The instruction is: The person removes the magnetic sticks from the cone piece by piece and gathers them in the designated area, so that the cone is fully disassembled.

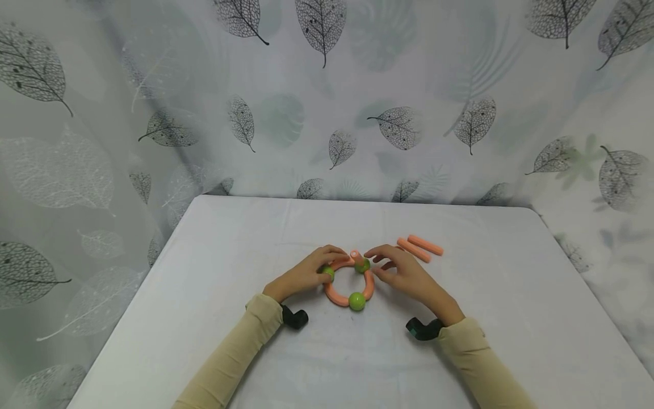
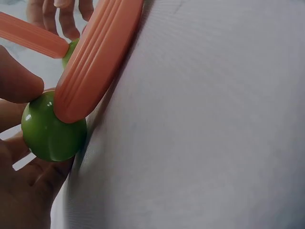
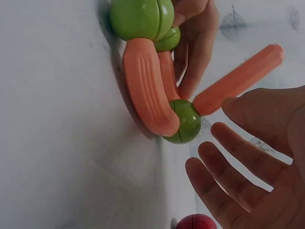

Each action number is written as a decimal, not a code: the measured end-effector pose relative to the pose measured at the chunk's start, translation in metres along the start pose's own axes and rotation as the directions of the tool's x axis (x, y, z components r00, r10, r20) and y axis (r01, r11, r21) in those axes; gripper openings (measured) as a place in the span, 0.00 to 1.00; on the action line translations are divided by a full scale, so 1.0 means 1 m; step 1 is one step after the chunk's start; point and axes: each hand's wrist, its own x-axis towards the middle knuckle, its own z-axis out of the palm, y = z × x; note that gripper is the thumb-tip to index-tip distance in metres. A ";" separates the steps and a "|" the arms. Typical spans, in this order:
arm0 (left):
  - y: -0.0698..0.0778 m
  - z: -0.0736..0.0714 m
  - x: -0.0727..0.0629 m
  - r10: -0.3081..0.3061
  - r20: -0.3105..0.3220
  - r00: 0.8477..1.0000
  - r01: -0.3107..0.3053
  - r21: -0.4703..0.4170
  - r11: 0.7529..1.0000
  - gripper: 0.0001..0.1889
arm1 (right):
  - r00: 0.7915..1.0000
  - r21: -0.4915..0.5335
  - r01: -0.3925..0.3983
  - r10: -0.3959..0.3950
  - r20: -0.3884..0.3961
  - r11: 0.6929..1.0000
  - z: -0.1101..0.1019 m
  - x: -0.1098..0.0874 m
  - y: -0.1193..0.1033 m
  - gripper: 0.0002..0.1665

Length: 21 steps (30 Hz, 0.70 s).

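On the white table lies a ring of curved orange tubes (image 1: pixel 335 296) joined by three green balls. The left hand (image 1: pixel 305 272) holds the ring's left green ball (image 2: pixel 52 126) between thumb and fingers. A straight orange tube (image 3: pixel 240 78) stands up from the ring's back right green ball (image 3: pixel 183 121). Around that tube and ball, my right hand (image 1: pixel 405 274) spreads its loosely bent fingers, gripping nothing. Its thumb tip overlaps the tube in the right wrist view. Nearest to me sits the front green ball (image 1: pixel 357 301).
Two straight orange tubes, one (image 1: pixel 426 245) behind the other (image 1: pixel 414 250), lie on the table (image 1: pixel 245 227) beyond the right hand. A red ball (image 3: pixel 196 222) shows at the bottom of the right wrist view. A leaf-patterned curtain (image 1: pixel 327 96) hangs behind the table.
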 end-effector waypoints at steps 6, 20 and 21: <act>0.000 0.000 0.001 -0.041 0.008 0.999 0.041 0.018 0.999 0.34 | 1.000 0.027 0.023 -0.023 0.013 0.999 0.008 0.001 -0.001 0.21; -0.005 0.003 0.004 -0.051 -0.019 0.999 0.051 0.016 0.999 0.29 | 0.996 -0.178 0.046 -0.059 -0.069 0.983 0.029 0.007 -0.003 0.22; -0.005 0.003 0.004 -0.051 -0.017 0.999 0.051 0.019 0.999 0.29 | 0.996 -0.183 0.039 -0.053 -0.074 0.982 0.030 0.007 -0.003 0.21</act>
